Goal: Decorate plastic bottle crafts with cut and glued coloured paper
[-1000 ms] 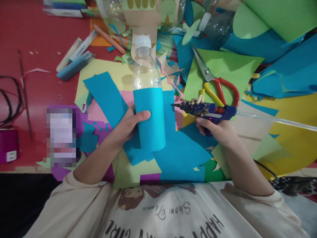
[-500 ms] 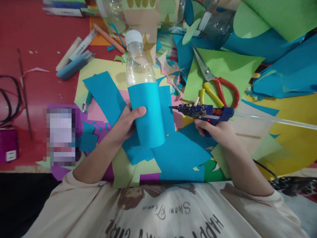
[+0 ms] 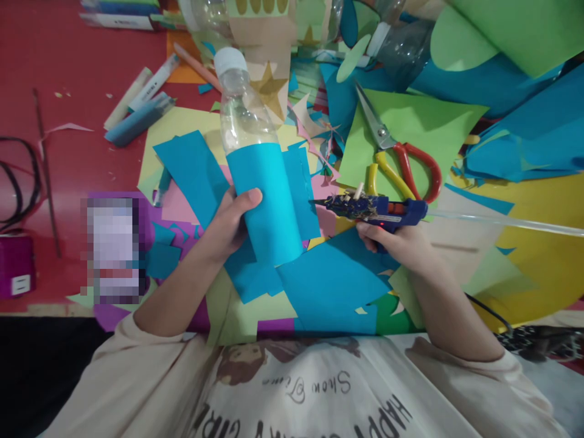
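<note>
My left hand (image 3: pixel 235 219) grips a clear plastic bottle (image 3: pixel 249 115) with a white cap, its thumb lying across the front. Blue paper (image 3: pixel 269 201) covers the lower part of the bottle, and a loose flap of it (image 3: pixel 303 194) sticks out on the right with a line of glue near its edge. In my right hand (image 3: pixel 395 240) is a dark blue glue gun (image 3: pixel 383 210), a clear glue stick (image 3: pixel 502 221) running out of its back. The nozzle points left, at the flap's right edge; whether it touches I cannot tell. My left fingers behind the bottle are hidden.
Scissors (image 3: pixel 382 137) with red and yellow handles lie open-bladed on green paper (image 3: pixel 424 109) beyond the glue gun. Several markers (image 3: pixel 139 118) are at the upper left, above a blurred phone (image 3: pixel 114 249). More plastic bottles (image 3: pixel 404 52) and paper scraps lie at the back.
The bottle has tilted and shifted slightly up and left in my left hand. The glue gun has moved a little to the left along with the flap.
</note>
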Available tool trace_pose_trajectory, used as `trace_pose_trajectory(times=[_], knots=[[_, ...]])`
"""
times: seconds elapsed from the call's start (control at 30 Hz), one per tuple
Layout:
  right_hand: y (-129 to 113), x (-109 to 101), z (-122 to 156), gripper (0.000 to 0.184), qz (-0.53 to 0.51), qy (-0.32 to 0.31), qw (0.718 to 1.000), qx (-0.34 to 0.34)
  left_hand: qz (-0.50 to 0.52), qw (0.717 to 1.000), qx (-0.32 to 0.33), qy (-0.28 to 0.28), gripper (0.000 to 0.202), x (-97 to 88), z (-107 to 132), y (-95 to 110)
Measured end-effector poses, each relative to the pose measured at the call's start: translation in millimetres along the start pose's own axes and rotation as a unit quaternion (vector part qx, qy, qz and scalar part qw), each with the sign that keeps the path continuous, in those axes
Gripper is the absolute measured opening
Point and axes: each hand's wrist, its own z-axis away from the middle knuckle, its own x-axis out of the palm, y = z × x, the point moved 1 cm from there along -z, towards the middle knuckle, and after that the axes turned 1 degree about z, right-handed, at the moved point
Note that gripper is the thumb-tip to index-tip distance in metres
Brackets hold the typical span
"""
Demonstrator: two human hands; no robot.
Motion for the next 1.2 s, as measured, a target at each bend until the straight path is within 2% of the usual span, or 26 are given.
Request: trace_pose_trajectory(times=[0.37,0.6,0.83,1.07,1.2], knots=[[1.9,-1.0,0.3,0.051,0.045,-0.002,0.999,-0.002,0.019,0.999,0.024,0.022,0.076,-4.4,-3.7,0.3],[0.4,-0.2,0.4,0.049,0.054,-0.001,0.999,-0.006,0.053,0.989,0.035,0.132,0.073,-4.4,-5.6,1.8],[1.2,0.2,0.2,0.049,0.067,-0.003,0.998,0.007,0.059,0.992,0.077,0.083,0.063,-3.8,-8.6,3.7],[-0.3,0.7,1.1,0.048,0.055,-0.006,0.998,0.015,0.047,0.991,0.082,0.093,0.052,-3.7,-11.9,6.3],[-0.6,0.6,1.3,0.05,0.05,-0.014,0.998,0.018,0.047,0.99,0.089,0.095,0.054,-2.4,-12.7,9.0]])
